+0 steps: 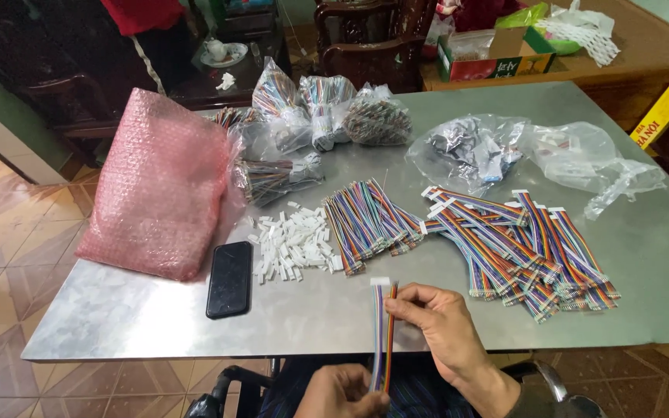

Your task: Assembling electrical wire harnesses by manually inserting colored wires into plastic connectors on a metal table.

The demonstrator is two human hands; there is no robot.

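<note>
My left hand pinches the lower end of a multicoloured ribbon cable at the table's front edge. My right hand grips the same cable higher up, just below its white connector. Beyond the hands lies a pile of loose white connectors, a fan of bare ribbon cables and, to the right, a heap of cables fitted with white connectors.
A black phone lies face down at the front left of the metal table. A pink bubble-wrap bag sits at the left. Clear plastic bags of cables and crumpled bags line the back.
</note>
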